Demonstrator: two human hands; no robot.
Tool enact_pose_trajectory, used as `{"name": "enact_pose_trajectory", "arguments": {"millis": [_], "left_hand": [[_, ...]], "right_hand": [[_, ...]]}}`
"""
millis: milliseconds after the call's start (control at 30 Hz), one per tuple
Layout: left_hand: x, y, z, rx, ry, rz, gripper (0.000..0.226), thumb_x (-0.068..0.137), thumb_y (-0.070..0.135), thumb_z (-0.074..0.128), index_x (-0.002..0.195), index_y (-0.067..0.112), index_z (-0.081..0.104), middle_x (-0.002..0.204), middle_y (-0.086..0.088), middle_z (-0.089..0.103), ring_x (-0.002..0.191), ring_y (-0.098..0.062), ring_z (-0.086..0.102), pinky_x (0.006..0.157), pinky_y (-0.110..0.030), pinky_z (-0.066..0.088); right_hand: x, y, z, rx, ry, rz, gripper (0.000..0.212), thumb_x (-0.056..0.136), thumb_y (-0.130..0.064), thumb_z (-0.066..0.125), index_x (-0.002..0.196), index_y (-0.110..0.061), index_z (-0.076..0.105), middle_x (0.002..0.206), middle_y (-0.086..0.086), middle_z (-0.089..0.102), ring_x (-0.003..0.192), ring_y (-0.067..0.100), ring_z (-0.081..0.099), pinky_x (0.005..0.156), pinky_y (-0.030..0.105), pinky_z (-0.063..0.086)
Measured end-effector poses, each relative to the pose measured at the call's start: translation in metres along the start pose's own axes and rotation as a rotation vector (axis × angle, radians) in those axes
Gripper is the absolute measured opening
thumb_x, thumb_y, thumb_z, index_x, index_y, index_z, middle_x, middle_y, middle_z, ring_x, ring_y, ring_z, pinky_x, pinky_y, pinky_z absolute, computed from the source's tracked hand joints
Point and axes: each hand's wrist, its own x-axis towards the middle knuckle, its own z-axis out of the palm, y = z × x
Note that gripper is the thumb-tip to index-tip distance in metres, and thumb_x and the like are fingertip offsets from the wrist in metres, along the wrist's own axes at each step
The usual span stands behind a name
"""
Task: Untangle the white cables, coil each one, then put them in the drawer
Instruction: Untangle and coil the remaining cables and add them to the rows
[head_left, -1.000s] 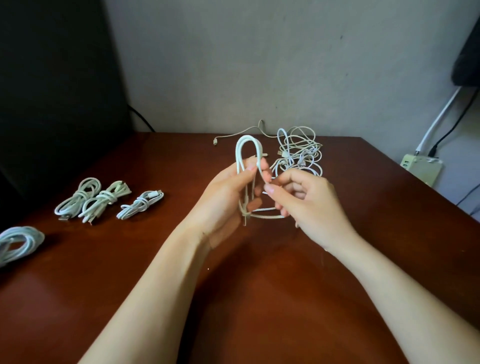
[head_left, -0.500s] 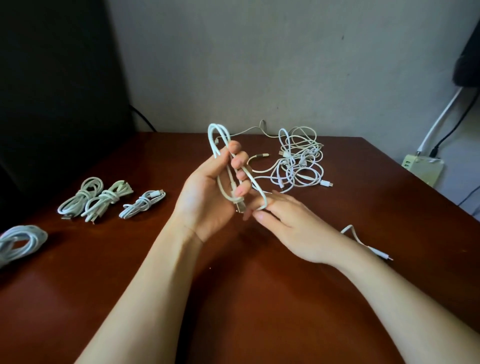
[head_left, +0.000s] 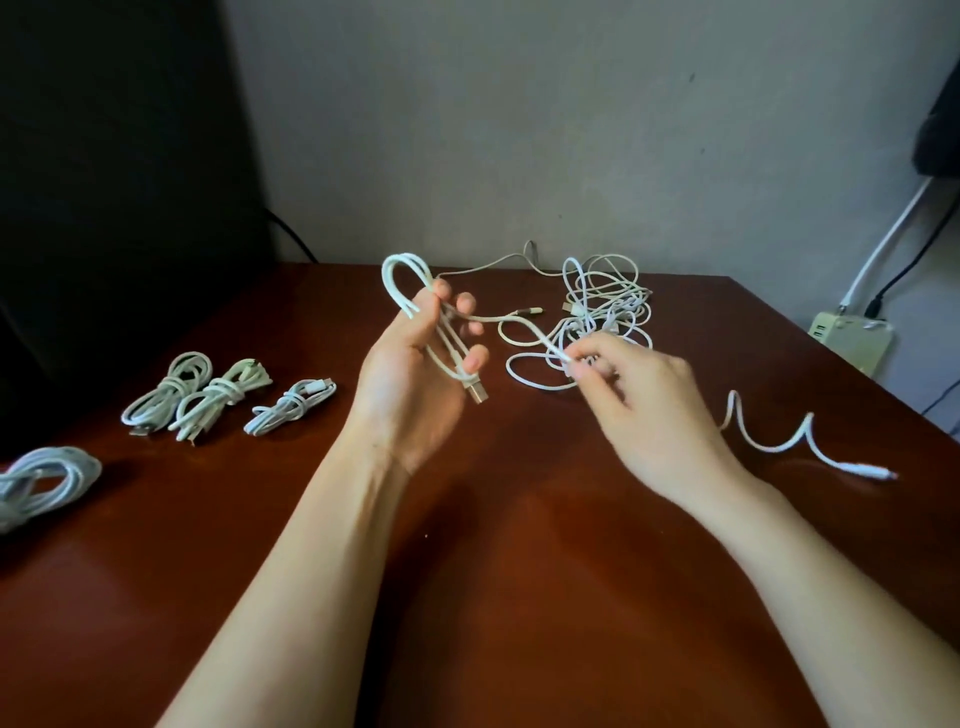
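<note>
While the left hand (head_left: 415, 374) had its fingers curled round a few folded loops of the white cable (head_left: 400, 280), held up over the middle of the tabletop (head_left: 519, 571), the right hand (head_left: 639, 395) was pinching that cable's free strand just to its right. A USB plug (head_left: 478, 393) poked out under the left fingers. A loose tail (head_left: 779, 441) snaked toward the right edge. The tangled pile (head_left: 608, 312) sat by the far edge, behind the right hand. Three coiled bundles (head_left: 218, 397) and a bigger coil (head_left: 41, 483) lay along the left edge.
</note>
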Motion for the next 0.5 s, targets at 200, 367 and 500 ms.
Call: {"name": "enact_pose_trajectory", "arguments": {"millis": [200,367,500], "left_hand": [[0.006,-0.005,-0.01,0.502,0.268,0.216,0.023,0.104,0.015,0.034,0.085,0.021,0.046,0.074,0.002,0.052,0.051,-0.006,0.036,0.043,-0.018,0.03],[0.005,-0.015,-0.023,0.99,0.301,0.355,0.027,0.104,0.02,0.034,0.081,0.03,0.045,0.083,0.003,0.053,0.059,-0.01,0.037,0.056,-0.031,0.032],[0.004,-0.017,-0.023,1.055,0.293,0.29,0.027,0.103,0.016,0.034,0.082,0.029,0.044,0.086,0.003,0.058,0.071,-0.01,0.044,0.059,-0.029,0.035]], "right_hand": [[-0.015,-0.013,0.015,-0.22,-0.418,-0.113,0.041,0.096,-0.029,0.05,0.137,-0.032,0.044,0.119,-0.01,0.056,0.109,0.025,0.057,0.089,0.038,0.045],[-0.017,-0.024,0.013,-0.244,-0.504,-0.245,0.036,0.101,-0.034,0.039,0.136,-0.031,0.045,0.114,-0.008,0.057,0.104,0.026,0.058,0.082,0.037,0.046],[-0.017,-0.026,0.009,-0.27,-0.468,-0.33,0.03,0.102,-0.033,0.036,0.125,-0.028,0.055,0.094,-0.005,0.06,0.088,0.029,0.061,0.069,0.035,0.043]]}}
